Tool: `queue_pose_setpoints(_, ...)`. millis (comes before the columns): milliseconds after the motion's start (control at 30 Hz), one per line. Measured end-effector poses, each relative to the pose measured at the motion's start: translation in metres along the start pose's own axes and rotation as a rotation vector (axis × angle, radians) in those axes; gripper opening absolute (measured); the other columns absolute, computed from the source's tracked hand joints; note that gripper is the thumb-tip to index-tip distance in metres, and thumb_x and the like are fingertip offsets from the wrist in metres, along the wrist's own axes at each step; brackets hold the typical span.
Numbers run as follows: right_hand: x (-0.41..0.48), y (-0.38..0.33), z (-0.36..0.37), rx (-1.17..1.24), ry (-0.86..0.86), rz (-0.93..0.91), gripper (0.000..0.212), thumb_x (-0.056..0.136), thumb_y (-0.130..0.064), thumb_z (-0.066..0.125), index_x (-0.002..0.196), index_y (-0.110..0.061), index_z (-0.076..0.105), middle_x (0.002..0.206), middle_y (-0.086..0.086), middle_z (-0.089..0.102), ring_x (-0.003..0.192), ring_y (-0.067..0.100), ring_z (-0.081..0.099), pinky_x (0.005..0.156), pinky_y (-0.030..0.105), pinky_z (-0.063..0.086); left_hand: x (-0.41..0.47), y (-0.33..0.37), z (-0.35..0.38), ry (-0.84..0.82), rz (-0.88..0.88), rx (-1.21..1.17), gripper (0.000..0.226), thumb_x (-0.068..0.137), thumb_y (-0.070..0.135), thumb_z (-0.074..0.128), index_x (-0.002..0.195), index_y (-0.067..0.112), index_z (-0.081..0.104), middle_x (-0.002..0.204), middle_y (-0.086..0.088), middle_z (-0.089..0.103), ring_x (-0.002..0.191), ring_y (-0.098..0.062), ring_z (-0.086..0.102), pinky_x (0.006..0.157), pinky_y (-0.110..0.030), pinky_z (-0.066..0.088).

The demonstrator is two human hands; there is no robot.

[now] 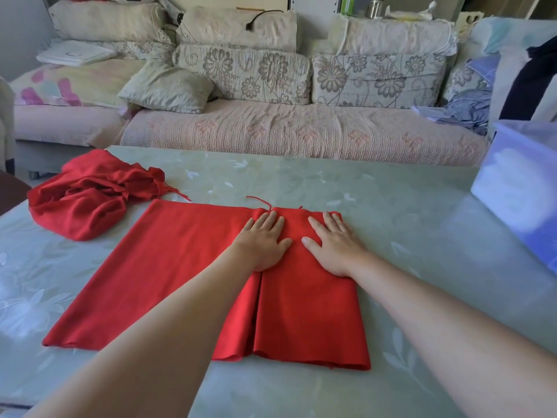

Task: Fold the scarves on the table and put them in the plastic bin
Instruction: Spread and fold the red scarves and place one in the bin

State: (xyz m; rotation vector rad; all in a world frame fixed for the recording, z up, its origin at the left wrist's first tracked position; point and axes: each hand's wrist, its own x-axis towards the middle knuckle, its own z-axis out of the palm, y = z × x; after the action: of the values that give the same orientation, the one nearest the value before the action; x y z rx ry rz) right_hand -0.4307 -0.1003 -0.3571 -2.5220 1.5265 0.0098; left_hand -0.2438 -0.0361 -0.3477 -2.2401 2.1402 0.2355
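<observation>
The soft, limp scarf (187, 267) at frame centre is pressed flat by both open hands, left (263, 239) and right (334, 245); its corners are best pinched

Tabletop (391, 206) takes the near ground. Spread scarf (168, 267) lies flat at its middle, right end doubled over onto itself. Both grips rest flat on the scarf's far part, side by side: left grip (262, 239) at the doubled layer's edge, right grip (334, 245) on that layer. Bunched scarf (84, 200) sits far left, just beside the spread one's far-left corner. Plastic bin (518, 176) stands at the tabletop's right edge. Sofa (301, 134) lies behind the far edge.
</observation>
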Motion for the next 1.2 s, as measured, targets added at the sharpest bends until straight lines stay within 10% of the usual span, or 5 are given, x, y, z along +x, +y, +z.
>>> queue_pose_setpoints(300, -0.040, -0.049, -0.013, -0.114, 0.128, -0.290, 0.063, 0.104, -0.039, 0.036, 0.159, -0.016, 0.017, 0.167, 0.009, 0.004, 0.154, 0.021, 0.000, 0.125, 0.036, -0.002, -0.052, -0.017, -0.006, 0.194, 0.067, 0.014, 0.060, 0.099, 0.037, 0.026, 0.155, 0.015, 0.018, 0.162, -0.003, 0.015, 0.149, -0.023, 0.013, 0.120, -0.038, 0.016)
queue_pose_setpoints(500, -0.078, -0.085, 0.000, 0.009, -0.086, -0.389, 0.062, 0.104, -0.038, 0.036, 0.159, -0.017, 0.017, 0.166, 0.006, 0.014, 0.153, 0.019, 0.013, 0.124, 0.037, 0.013, -0.116, -0.029, -0.017, 0.274, 0.013, 0.023, 0.017, 0.088, 0.033, 0.047, 0.098, 0.023, 0.056, 0.102, -0.001, 0.064, 0.098, -0.026, 0.060, 0.074, -0.033, 0.041)
queue_pose_setpoints(1033, 0.011, -0.123, -0.028, 0.127, 0.100, 0.060, 0.037, 0.094, -0.033, 0.047, 0.117, -0.012, 0.066, 0.127, 0.011, 0.065, 0.116, 0.032, 0.061, 0.093, 0.035, 0.048, -0.152, 0.001, -0.026, -0.073, 0.054, 0.142, 0.034, 0.084, 0.053, 0.049, 0.079, 0.020, 0.054, 0.098, -0.004, 0.067, 0.091, -0.029, 0.060, 0.068, -0.031, 0.037)
queue_pose_setpoints(1200, 0.037, -0.127, -0.027, 0.141, 0.116, 0.206, 0.042, 0.088, -0.039, 0.062, 0.120, -0.012, 0.065, 0.124, 0.011, 0.066, 0.116, 0.030, 0.062, 0.090, 0.034, 0.050, -0.146, 0.000, -0.036, -0.181, 0.041, 0.048, 0.032, 0.085, 0.038, 0.048, 0.062, 0.016, 0.048, 0.060, 0.002, 0.053, 0.073, -0.025, 0.054, 0.058, -0.028, 0.035)
